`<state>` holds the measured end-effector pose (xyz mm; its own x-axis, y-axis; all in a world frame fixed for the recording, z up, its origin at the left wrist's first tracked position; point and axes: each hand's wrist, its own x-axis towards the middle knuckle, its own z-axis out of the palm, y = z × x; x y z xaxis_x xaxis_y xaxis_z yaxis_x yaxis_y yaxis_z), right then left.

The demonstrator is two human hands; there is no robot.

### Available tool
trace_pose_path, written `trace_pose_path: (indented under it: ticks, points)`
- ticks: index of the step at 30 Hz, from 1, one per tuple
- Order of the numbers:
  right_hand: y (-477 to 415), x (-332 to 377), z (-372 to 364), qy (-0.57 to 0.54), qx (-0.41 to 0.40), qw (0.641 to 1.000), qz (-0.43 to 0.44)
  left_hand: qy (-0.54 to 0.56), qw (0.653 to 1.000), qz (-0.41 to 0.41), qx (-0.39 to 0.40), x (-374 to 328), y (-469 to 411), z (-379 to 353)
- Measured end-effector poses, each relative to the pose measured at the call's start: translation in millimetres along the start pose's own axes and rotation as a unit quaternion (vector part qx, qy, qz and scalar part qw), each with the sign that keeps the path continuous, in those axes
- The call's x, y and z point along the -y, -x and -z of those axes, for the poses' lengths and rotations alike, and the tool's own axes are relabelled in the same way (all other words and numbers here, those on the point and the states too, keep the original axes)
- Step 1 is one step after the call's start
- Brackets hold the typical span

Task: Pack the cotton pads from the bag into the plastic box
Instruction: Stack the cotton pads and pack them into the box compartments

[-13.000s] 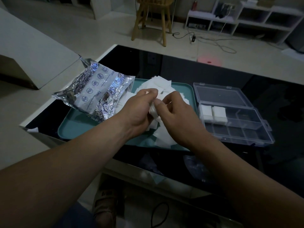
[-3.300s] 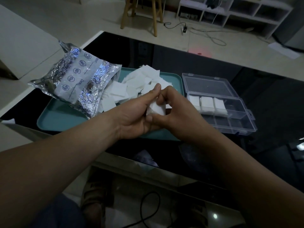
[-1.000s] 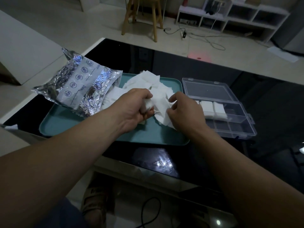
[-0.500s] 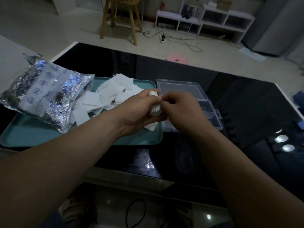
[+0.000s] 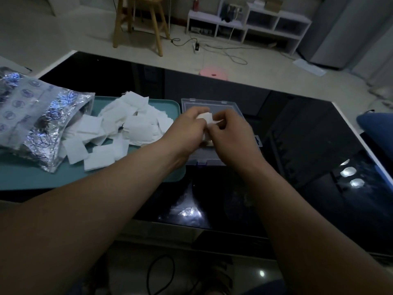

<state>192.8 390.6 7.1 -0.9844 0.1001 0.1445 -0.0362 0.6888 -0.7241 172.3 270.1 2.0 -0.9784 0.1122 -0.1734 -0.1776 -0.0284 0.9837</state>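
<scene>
Head cam: left hand and right hand both pinch a small wad of cotton pads right over the plastic box, blocking most of it. Loose pads are heaped on the teal tray at 9 o'clock of the hands, with the foil bag further out. Wooden stool is at 12.

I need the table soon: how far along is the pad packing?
Done: loose pads spilled from the bag onto the tray. In hand: left hand and right hand hold a small stack over the plastic box. Left: that whole pile; the box's contents are hidden.
</scene>
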Motion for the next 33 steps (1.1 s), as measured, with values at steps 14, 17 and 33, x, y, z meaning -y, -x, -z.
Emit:
trace_pose_path:
  ticks: [14,17,33]
  points:
    - [-49.1,-70.4,44.0,0.039,-0.075,0.989,-0.121,-0.469,0.865,-0.142,0.108,26.5,-50.6,-30.6]
    - [-52.3,-74.0,42.2,0.104,-0.065,0.986,-0.115,-0.502,0.846,-0.151,0.101,36.7,-54.3,-34.1]
    - [-52.2,-74.9,26.3,0.266,-0.035,0.960,-0.077,-0.583,0.787,-0.180,0.093,44.9,-51.9,-53.8]
